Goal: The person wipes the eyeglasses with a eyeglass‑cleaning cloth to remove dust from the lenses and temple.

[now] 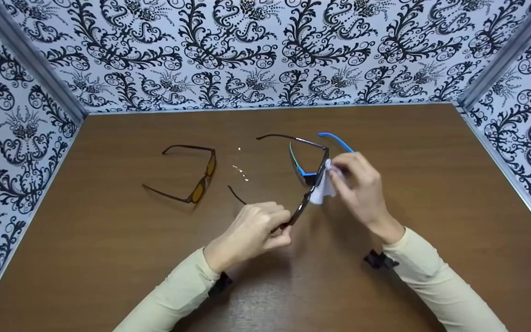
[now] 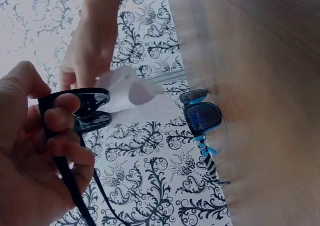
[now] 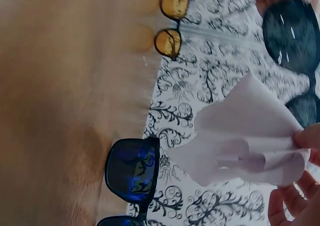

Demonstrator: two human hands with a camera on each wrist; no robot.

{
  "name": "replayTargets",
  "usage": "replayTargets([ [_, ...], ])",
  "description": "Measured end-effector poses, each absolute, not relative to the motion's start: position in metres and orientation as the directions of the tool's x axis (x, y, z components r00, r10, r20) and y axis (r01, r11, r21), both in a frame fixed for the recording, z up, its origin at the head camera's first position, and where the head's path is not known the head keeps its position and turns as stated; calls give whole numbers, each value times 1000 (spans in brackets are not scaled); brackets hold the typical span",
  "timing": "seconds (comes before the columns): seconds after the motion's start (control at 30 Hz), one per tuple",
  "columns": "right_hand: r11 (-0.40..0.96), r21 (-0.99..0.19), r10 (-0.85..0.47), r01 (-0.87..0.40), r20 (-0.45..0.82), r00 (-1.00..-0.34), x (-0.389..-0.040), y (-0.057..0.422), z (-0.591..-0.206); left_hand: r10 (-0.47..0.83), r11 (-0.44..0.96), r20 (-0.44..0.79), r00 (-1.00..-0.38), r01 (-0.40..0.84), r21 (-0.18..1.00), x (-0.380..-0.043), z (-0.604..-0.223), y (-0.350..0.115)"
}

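My left hand (image 1: 258, 228) grips a pair of black sunglasses (image 1: 299, 212) by one end of the frame, near the hinge, with the temples unfolded and pointing away to the left. In the left wrist view its fingers curl round the frame (image 2: 47, 105) and temple. Between thumb and fingers, my right hand (image 1: 362, 189) pinches a pale cleaning cloth (image 1: 321, 190) at the far lens. The right wrist view shows the cloth (image 3: 240, 131) hanging in folds beside the dark lenses (image 3: 290, 35). Part of the far lens is hidden behind the cloth.
Blue-and-black sunglasses (image 1: 310, 178) lie on the wooden table (image 1: 108, 258), just behind the held pair. Left of them rest brown glasses with yellow lenses (image 1: 198, 190). Small bright flecks (image 1: 240, 171) dot the tabletop between. Patterned walls (image 1: 256, 50) enclose the back and sides.
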State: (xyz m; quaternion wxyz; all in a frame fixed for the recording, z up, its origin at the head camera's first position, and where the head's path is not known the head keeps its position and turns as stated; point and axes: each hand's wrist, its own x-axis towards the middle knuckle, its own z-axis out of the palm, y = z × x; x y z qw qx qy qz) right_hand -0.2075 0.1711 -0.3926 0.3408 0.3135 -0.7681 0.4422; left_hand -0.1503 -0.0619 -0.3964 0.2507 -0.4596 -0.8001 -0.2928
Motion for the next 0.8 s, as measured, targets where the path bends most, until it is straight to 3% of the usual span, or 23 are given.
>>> replayTargets([
  [0.13, 388, -485, -171, -784, 798, -578, -207, 170, -389, 618, 409, 634, -465, 879, 246, -149, -397, -61],
  [0.37, 365, -357, -325, -860, 816, -477, -198, 168, -396, 623, 410, 591, -513, 857, 313, -149, -395, -64],
  [0.63, 381, -500, -188, -777, 781, -595, -215, 176, -394, 633, 382, 557, -537, 843, 379, -147, -394, -62],
  [0.7, 374, -496, -199, -784, 783, -590, -214, 176, -394, 634, 370, 556, -538, 842, 392, -147, -394, -62],
  [0.8, 365, -420, -285, -831, 800, -529, -209, 174, -397, 620, 357, 569, -540, 840, 408, -148, -393, -62],
])
